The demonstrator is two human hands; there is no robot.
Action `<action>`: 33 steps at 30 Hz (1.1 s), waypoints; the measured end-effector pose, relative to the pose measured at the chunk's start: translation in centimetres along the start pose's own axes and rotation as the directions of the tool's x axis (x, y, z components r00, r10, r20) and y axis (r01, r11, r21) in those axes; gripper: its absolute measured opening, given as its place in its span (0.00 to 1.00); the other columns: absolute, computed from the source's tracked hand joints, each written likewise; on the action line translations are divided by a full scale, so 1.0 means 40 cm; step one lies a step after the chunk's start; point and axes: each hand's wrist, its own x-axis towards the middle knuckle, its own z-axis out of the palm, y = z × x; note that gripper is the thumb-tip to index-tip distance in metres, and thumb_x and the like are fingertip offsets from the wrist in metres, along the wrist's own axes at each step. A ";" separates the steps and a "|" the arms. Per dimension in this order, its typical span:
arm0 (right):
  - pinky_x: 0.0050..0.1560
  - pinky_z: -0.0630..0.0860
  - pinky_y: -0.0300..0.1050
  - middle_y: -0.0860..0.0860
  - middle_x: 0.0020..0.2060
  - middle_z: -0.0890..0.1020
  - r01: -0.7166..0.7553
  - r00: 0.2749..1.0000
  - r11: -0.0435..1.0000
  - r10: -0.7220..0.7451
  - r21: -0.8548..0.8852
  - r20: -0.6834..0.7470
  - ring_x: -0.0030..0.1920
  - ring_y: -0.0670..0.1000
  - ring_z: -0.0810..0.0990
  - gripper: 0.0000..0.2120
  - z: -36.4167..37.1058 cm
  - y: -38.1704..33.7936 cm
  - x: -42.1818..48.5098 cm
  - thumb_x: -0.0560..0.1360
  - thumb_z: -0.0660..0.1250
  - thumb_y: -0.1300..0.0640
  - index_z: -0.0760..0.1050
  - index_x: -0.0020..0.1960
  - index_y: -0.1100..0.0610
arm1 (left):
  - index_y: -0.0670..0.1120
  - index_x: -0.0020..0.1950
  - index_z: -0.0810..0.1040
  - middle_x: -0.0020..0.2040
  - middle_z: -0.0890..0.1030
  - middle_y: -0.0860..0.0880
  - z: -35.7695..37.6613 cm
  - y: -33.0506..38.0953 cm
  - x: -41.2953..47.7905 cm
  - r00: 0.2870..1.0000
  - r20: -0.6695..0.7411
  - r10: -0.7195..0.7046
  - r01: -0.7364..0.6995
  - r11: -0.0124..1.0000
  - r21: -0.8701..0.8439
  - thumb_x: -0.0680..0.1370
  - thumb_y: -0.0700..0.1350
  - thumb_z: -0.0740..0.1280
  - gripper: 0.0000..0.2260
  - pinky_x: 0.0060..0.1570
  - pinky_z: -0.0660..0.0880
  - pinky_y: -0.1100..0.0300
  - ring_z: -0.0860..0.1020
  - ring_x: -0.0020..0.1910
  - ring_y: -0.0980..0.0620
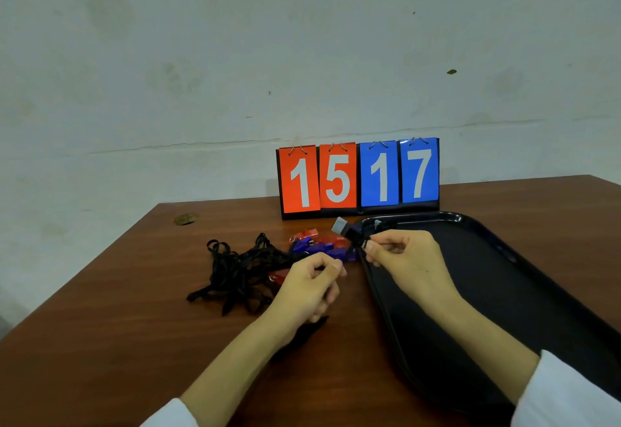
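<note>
R hand (406,252) at tray (379,292) left rim, grip pinching the cord (363,244) right by the black whistle (346,230), long axis angled away from tray. L hand (309,287) just left of tray, grip pinching cord too, I think. Tray opens rightward, R hand's nearer.

A folding scoreboard of red and blue number cards (358,179) stands at the far edge of the brown wooden table (100,325). Before it, a black plastic tray (504,292) covers the right side. Left of the tray's far corner lies a heap of red and blue plastic whistles (322,245), then a tangle of black cord lanyards (235,268). The right hand (403,255) holds a black plastic whistle (346,230) over that corner. The left hand (309,288), beside the tray, pinches one lanyard.
</note>
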 end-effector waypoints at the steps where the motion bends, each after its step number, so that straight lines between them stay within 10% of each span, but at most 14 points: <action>1: 0.40 0.73 0.30 0.44 0.34 0.81 -0.012 0.999 0.999 0.011 -0.045 -0.039 0.38 0.40 0.79 0.04 -0.004 0.003 0.002 0.73 0.68 0.58 0.81 0.46 0.53 | 0.41 0.48 0.75 0.25 0.70 0.50 0.005 -0.002 -0.001 1.000 0.001 0.023 -0.023 0.997 0.074 0.81 0.48 0.59 0.12 0.19 0.59 0.65 0.62 0.18 0.57; 8: 0.52 0.75 0.41 0.47 0.49 0.82 0.184 0.982 0.842 -0.178 -0.507 0.062 0.50 0.47 0.79 0.11 -0.006 0.001 -0.009 0.76 0.65 0.52 0.79 0.57 0.52 | 0.53 0.54 0.77 0.48 0.79 0.59 0.004 -0.019 -0.008 0.924 -0.025 0.382 -0.278 0.716 0.640 0.78 0.51 0.62 0.08 0.52 0.72 0.65 0.74 0.49 0.64; 16: 0.53 0.71 0.39 0.49 0.51 0.80 0.487 0.858 0.696 -0.270 -0.528 0.436 0.52 0.47 0.77 0.12 -0.031 0.000 0.003 0.78 0.61 0.52 0.78 0.59 0.52 | 0.54 0.51 0.80 0.47 0.78 0.57 -0.034 -0.005 -0.005 0.878 0.049 0.476 -0.373 0.616 0.694 0.76 0.49 0.66 0.06 0.48 0.76 0.61 0.75 0.49 0.61; 22: 0.48 0.70 0.31 0.46 0.46 0.81 0.540 0.779 0.764 -0.293 -0.354 0.555 0.44 0.40 0.75 0.10 -0.024 -0.006 0.002 0.75 0.67 0.55 0.80 0.55 0.52 | 0.51 0.43 0.82 0.42 0.82 0.54 -0.051 0.025 -0.001 0.937 0.017 0.350 -0.322 0.839 0.438 0.72 0.43 0.72 0.03 0.46 0.75 0.68 0.79 0.44 0.62; 26: 0.46 0.73 0.30 0.37 0.38 0.78 0.380 0.826 0.904 -0.237 -0.195 0.511 0.42 0.37 0.77 0.10 -0.035 -0.019 0.008 0.73 0.69 0.58 0.81 0.54 0.52 | 0.46 0.43 0.83 0.34 0.79 0.51 -0.063 0.045 -0.011 0.979 -0.003 0.202 -0.200 0.972 0.124 0.74 0.42 0.69 0.03 0.27 0.68 0.69 0.74 0.28 0.60; 33: 0.47 0.77 0.35 0.46 0.35 0.83 0.146 0.879 0.984 -0.176 0.101 0.443 0.40 0.42 0.81 0.06 -0.049 -0.029 0.014 0.72 0.68 0.61 0.82 0.45 0.53 | 0.42 0.45 0.79 0.29 0.73 0.48 -0.042 0.038 -0.010 0.985 0.156 0.070 -0.012 0.937 -0.348 0.79 0.39 0.59 0.10 0.23 0.51 0.62 0.60 0.21 0.57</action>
